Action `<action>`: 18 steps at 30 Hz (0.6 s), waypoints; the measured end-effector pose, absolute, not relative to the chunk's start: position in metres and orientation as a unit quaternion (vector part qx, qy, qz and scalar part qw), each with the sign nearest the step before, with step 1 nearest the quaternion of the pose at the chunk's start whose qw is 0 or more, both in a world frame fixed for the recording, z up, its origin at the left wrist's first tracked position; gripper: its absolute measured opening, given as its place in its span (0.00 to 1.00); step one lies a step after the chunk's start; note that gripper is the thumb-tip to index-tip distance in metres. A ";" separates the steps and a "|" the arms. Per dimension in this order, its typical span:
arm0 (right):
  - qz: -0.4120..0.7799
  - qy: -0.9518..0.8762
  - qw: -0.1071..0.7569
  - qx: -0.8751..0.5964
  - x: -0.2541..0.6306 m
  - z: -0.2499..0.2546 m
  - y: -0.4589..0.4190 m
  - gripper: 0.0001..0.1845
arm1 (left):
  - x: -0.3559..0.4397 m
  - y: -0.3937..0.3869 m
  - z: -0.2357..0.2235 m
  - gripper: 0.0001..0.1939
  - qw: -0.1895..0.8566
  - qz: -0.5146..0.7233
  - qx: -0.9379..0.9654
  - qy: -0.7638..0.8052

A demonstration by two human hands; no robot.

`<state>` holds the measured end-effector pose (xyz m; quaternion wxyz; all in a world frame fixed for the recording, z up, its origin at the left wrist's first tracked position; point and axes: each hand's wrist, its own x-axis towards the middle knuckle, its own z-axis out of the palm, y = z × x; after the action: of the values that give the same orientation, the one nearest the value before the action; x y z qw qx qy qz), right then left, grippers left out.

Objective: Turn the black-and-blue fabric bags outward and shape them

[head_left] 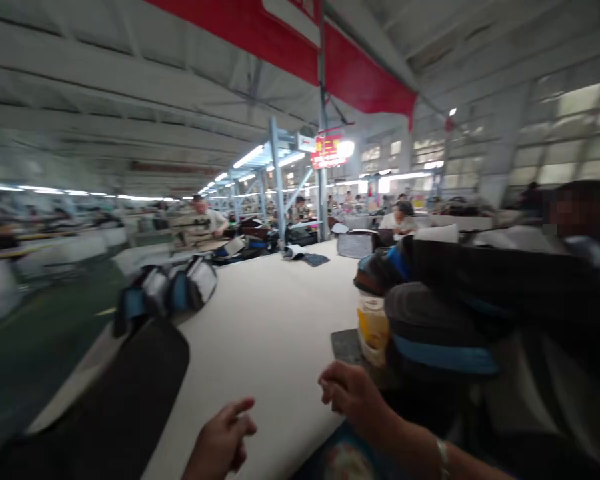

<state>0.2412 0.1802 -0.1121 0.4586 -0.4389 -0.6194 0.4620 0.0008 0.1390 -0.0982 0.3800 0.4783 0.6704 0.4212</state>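
My left hand hangs over the near part of a long white table, its fingers loosely apart and holding nothing. My right hand is curled above the table's right edge, next to a dark grey fabric piece and a yellow-filled clear packet. A black padded panel lies along the left edge. Several black, grey and blue bags stand in a row farther along that edge. A large heap of black and blue bags rises on the right.
A seated co-worker is close at the right, behind the bag heap. A folded grey bag and dark fabric pieces sit at the table's far end. Green floor lies left, with more workers and tables beyond.
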 end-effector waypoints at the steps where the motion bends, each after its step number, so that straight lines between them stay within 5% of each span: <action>1: 0.465 -0.643 0.431 -0.429 0.230 -0.125 0.177 0.12 | -0.006 0.150 -0.105 0.38 0.390 0.424 0.479 0.662; 7: 0.360 -0.740 0.366 -0.434 0.183 -0.188 0.223 0.11 | -0.039 0.213 -0.131 0.34 0.355 0.409 0.494 0.680; 18: 0.231 -0.787 0.321 -0.473 0.183 -0.308 0.300 0.17 | -0.088 0.325 -0.109 0.27 0.035 0.270 0.601 0.751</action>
<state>0.1832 0.3004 -0.3083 0.3208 -0.4735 -0.7872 0.2306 -0.0880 0.3245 -0.1093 0.0349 0.6015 0.7510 0.2703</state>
